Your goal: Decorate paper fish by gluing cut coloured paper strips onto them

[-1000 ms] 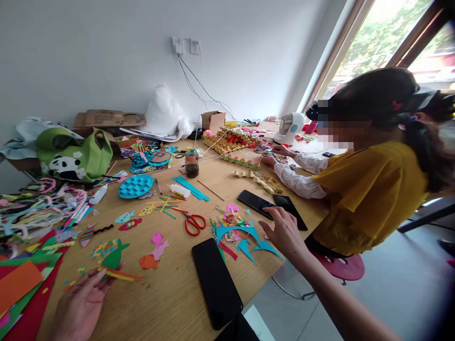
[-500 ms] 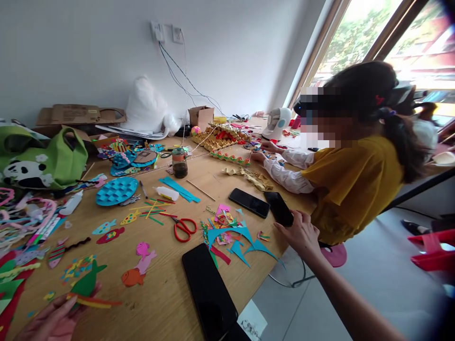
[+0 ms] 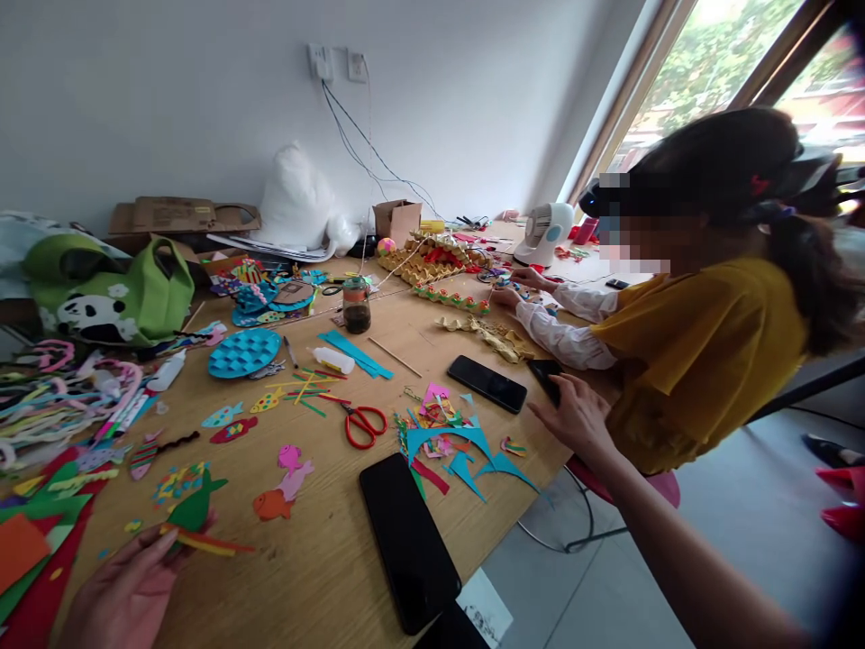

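A leaf-green, smooth-faced paper fish with a forked tail (image 3: 190, 510) is held low at the left, over the pale wood-grained counter (image 3: 317, 577); the left hand's (image 3: 132, 577) grip pinches it together with narrow orange and yellow paper strips (image 3: 211, 543). Its outline appears fully cut; the visible face is bare of spots, and whether the strips are fastened cannot be told. Small multicoloured paper dots (image 3: 174, 483) lie loose just beyond. Nearby, flat light-blue (image 3: 223, 415), red (image 3: 233, 430) and yellow paper fish (image 3: 264, 401) already carry spots, while an orange paper fish (image 3: 271, 505) shows none clearly, so the set looks partly done. Scissors with looped red handles (image 3: 366, 442) rest near curved blue paper offcuts (image 3: 505, 467). Farther out, the right hand (image 3: 579, 416) extends over a flat, glossy black phone (image 3: 541, 377); I cannot tell whether its grip closes on it.
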`<state>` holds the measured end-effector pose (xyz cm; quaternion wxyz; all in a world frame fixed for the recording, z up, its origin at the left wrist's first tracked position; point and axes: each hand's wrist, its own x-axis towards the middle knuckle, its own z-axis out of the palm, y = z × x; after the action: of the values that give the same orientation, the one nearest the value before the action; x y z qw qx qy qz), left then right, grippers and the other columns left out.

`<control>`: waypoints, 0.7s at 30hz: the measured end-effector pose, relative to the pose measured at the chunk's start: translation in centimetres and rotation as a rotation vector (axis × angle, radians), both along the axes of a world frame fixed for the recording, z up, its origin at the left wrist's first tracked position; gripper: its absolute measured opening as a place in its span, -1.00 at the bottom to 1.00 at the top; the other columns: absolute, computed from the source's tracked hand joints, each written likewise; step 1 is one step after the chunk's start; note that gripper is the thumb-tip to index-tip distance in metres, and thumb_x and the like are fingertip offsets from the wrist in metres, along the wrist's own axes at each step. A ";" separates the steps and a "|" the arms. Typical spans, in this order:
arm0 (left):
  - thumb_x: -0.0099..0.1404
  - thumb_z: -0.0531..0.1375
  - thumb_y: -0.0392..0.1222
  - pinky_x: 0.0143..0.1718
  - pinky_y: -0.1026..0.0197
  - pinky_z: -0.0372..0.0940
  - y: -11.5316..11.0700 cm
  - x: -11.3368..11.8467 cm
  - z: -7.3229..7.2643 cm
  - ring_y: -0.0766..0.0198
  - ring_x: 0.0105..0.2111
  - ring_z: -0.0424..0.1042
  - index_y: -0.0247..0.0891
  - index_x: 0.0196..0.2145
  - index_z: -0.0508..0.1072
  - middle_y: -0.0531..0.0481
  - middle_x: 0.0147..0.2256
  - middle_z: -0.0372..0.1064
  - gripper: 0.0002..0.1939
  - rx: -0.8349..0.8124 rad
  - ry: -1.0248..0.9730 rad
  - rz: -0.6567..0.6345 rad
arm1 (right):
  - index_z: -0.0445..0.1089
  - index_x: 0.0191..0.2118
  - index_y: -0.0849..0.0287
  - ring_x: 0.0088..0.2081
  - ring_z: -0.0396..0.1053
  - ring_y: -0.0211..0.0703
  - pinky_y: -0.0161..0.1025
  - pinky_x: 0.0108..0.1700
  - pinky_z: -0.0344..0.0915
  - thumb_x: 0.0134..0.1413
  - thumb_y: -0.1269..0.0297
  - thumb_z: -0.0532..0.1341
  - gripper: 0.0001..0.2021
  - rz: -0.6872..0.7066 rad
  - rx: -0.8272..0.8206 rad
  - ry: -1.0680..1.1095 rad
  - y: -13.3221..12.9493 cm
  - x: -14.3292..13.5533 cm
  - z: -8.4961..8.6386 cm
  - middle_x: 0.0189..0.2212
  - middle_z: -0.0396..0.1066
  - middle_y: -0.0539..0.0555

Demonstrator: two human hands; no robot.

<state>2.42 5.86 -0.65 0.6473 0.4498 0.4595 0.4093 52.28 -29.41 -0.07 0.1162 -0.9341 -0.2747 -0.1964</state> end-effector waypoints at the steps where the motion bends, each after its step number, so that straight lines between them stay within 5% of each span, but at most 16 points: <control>1: -0.31 0.47 0.01 -0.12 -0.15 0.50 -0.3 0.2 0.5 -0.07 -0.31 0.57 0.07 -0.63 0.55 0.24 -0.51 0.54 -0.78 -0.015 -0.021 0.006 | 0.21 0.13 0.18 0.13 0.20 0.19 0.10 0.12 0.04 0.04 -0.03 0.12 -0.42 0.099 -0.013 0.009 1.2 -0.1 0.1 0.13 0.22 0.30; 4: -0.37 0.50 0.02 -0.14 -0.10 0.51 -1.2 0.7 1.9 -0.02 -0.37 0.56 -0.02 -0.64 0.55 0.18 -0.53 0.53 -0.72 -0.048 -0.036 0.016 | 0.20 0.15 0.15 0.14 0.21 0.19 0.16 0.14 0.03 0.03 0.00 0.16 -0.42 0.267 -0.107 0.057 4.5 -0.4 -0.1 0.16 0.20 0.29; 10: -0.44 0.52 -0.02 -0.16 0.01 0.50 -1.8 1.1 3.1 0.05 -0.36 0.55 -0.13 -0.59 0.57 0.12 -0.53 0.53 -0.63 -0.054 -0.079 0.050 | 0.22 0.15 0.20 0.07 0.27 0.22 0.12 0.02 0.17 0.01 0.01 0.18 -0.40 0.249 -0.124 0.135 7.3 1.6 -0.5 0.13 0.24 0.33; 14: -0.37 0.51 -0.12 -0.19 -0.01 0.49 -1.8 1.2 2.9 0.09 -0.41 0.55 -0.15 -0.57 0.57 0.11 -0.50 0.54 -0.68 -0.042 -0.139 0.036 | 0.26 0.10 0.26 0.07 0.25 0.26 0.13 0.03 0.12 0.04 0.01 0.19 -0.44 0.244 -0.110 0.112 9.1 1.7 1.0 0.10 0.25 0.41; 17: -0.31 0.49 -0.17 -0.19 -0.06 0.48 -1.8 1.3 2.6 0.05 -0.40 0.55 -0.17 -0.56 0.56 0.06 -0.49 0.55 -0.73 -0.014 -0.157 0.017 | 0.25 0.10 0.32 0.11 0.18 0.33 0.17 0.05 0.08 0.10 -0.04 0.15 -0.42 0.230 -0.038 0.022 10.2 -2.1 2.7 0.11 0.22 0.47; 21: -0.24 0.46 -0.16 -0.18 -0.04 0.47 -1.9 1.2 2.7 0.07 -0.37 0.56 -0.18 -0.55 0.55 0.04 -0.48 0.55 -0.77 0.029 -0.177 0.015 | 0.13 0.21 0.20 0.04 0.28 0.24 0.12 -0.05 0.22 0.13 -0.11 0.12 -0.36 0.399 0.041 0.105 9.7 -12.9 3.9 0.07 0.24 0.37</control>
<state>3.64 3.91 2.06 0.6759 0.4177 0.3978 0.4587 39.39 -19.73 3.83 0.1858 -0.8674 -0.4440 -0.1261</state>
